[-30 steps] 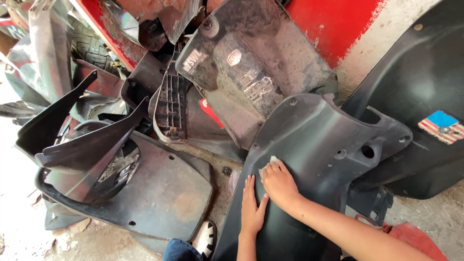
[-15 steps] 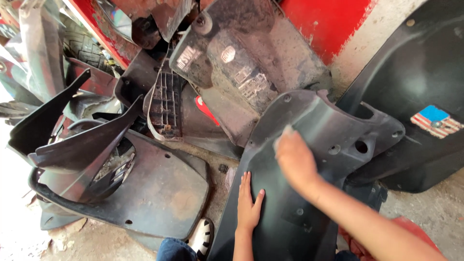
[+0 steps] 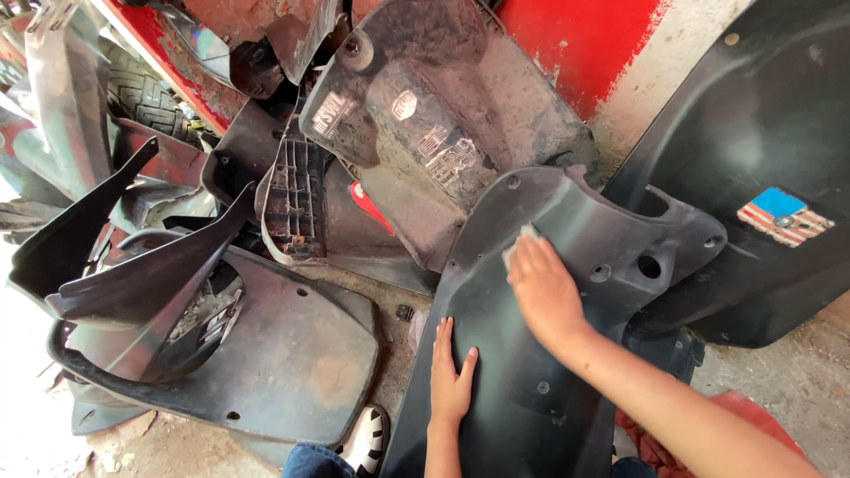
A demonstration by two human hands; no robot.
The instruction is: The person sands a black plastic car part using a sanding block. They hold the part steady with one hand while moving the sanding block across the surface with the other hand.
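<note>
head view: left hand [image 3: 450, 379] flat and open bracing the black panel [image 3: 549, 354], right hand [image 3: 544, 292] pressing a small pale pad [image 3: 518, 248] on it — i'd keep that brace firm, rub evenly.

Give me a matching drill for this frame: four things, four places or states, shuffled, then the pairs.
1. left hand
2. right hand
3. flag sticker
4. striped shoe

A. bottom edge, beside the grey panel
B. on the black panel at far right
C. flat on the grey panel's lower left edge
D. pressing a small pale pad onto the grey panel's upper part

Pairs: 1-C, 2-D, 3-B, 4-A
</note>
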